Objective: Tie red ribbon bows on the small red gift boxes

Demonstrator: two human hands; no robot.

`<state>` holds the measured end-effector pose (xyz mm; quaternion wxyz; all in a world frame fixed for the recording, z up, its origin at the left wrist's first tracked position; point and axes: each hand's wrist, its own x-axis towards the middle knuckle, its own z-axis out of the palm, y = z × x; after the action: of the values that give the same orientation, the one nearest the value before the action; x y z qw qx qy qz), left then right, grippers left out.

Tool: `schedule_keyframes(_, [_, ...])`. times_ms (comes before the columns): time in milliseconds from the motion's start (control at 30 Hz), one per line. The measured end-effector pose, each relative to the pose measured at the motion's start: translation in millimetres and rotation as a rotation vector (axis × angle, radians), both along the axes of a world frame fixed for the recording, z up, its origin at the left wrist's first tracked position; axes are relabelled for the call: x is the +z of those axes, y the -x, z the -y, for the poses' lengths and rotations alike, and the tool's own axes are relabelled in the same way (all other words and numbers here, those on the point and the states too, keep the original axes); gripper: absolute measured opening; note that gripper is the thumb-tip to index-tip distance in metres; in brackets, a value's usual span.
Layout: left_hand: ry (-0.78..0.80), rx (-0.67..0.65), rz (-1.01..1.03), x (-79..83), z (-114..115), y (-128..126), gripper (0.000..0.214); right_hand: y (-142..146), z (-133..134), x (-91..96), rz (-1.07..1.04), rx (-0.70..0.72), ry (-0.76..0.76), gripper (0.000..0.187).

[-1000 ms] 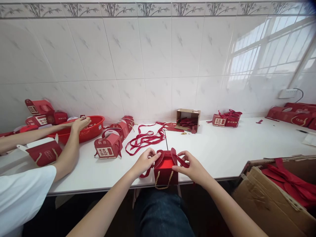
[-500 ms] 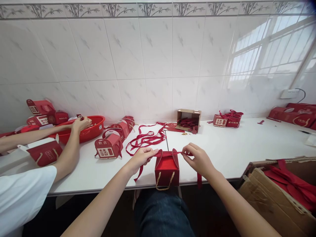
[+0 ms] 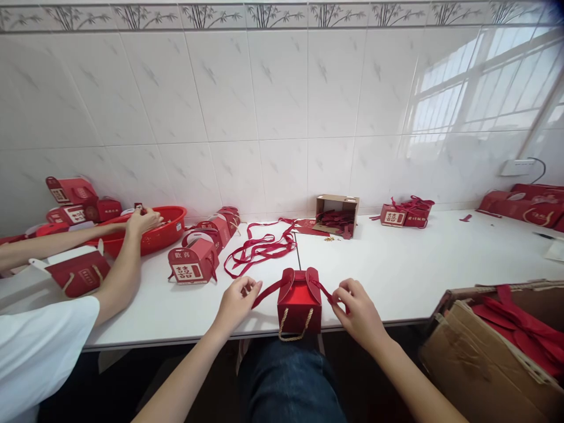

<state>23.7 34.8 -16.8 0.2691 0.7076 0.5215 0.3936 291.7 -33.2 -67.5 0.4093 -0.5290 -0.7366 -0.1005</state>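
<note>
Here's the small dark-red card box with rounded top flaps (image 3: 299, 317), upright at the near edge of the white table (image 3: 374, 258), gold rope handle (image 3: 292, 338) hanging towards me. A flat wine-red fabric ribbon (image 3: 268, 292) runs across its top, and I've got it both sides: left hand (image 3: 237, 301) pinching the left length, right hand (image 3: 359, 314) pinching the right. Even tension is what matters, I'd say: match the lengths, keep the band flat, ease off before the card flaps buckle. Beyond, left of centre, a loose tangle of red ribbon (image 3: 275, 254); far left, a co-worker's hand (image 3: 145, 221) over a red plastic basin (image 3: 152, 241).
</note>
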Motion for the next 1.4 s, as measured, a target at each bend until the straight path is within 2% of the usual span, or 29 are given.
schedule_keyframes(133, [0.124,-0.191,-0.245,2.0,21.8,4.1,0.044,9.7,18.5,4.3,0.159,-0.008,0.273,0.012])
schedule_keyframes(233, [0.141,-0.208,-0.42,3.3,33.6,-4.5,0.044,15.9,24.6,9.3,0.145,-0.1,0.376,0.012])
schedule_keyframes(300, [0.142,-0.205,-0.461,3.6,35.4,-10.3,0.043,14.9,24.9,12.0,0.086,-0.185,0.439,0.012])
schedule_keyframes(467, [0.232,-0.302,-0.329,-1.3,28.6,-13.5,0.04,-3.4,20.9,13.9,-0.006,-0.267,0.547,0.014])
schedule_keyframes(567, [0.314,-0.292,-0.19,-8.4,24.5,-12.9,0.043,-17.9,16.4,13.2,-0.08,-0.376,0.605,0.027])
schedule_keyframes(633, [0.391,-0.266,-0.041,-11.2,22.7,-14.2,0.041,-26.3,12.8,13.1,-0.213,-0.408,0.695,0.038])
schedule_keyframes(700, [0.483,-0.188,0.185,-9.8,21.7,-16.4,0.032,-32.0,9.8,13.5,-0.4,-0.341,0.827,0.048])
schedule_keyframes(800, [0.701,-0.056,0.689,-0.5,20.6,-18.6,0.025,-33.3,8.9,15.4,-0.773,-0.083,0.986,0.052])
schedule_keyframes(867, [0.863,-0.022,1.013,6.1,19.0,-18.8,0.015,-29.6,10.4,17.2,-1.1,0.136,0.989,0.039])
schedule_keyframes(933, [0.92,0.004,1.221,9.5,16.5,-19.0,0.005,-23.5,11.9,19.0,-1.433,0.332,0.935,0.028])
schedule_keyframes(1000, [0.878,0.05,1.326,9.6,14.0,-19.8,0.001,-16.5,12.2,19.9,-1.691,0.434,0.914,0.027])
schedule_keyframes(1067, [0.849,0.086,1.376,8.1,12.6,-20.9,0.001,-9.3,11.3,19.3,-1.851,0.461,0.975,0.021])
schedule_keyframes(1233, [0.796,0.143,1.403,8.0,14.1,-21.2,0.004,6.4,9.3,13.6,-1.922,0.477,1.164,0.021])
schedule_keyframes(1333, [0.775,0.167,1.419,9.3,15.4,-19.8,0.003,12.4,8.7,13.1,-1.963,0.447,1.16,0.022])
schedule_keyframes(1400, [0.773,0.176,1.433,9.5,15.7,-18.8,0.003,14.5,7.4,15.4,-2.059,0.463,1.105,0.022])
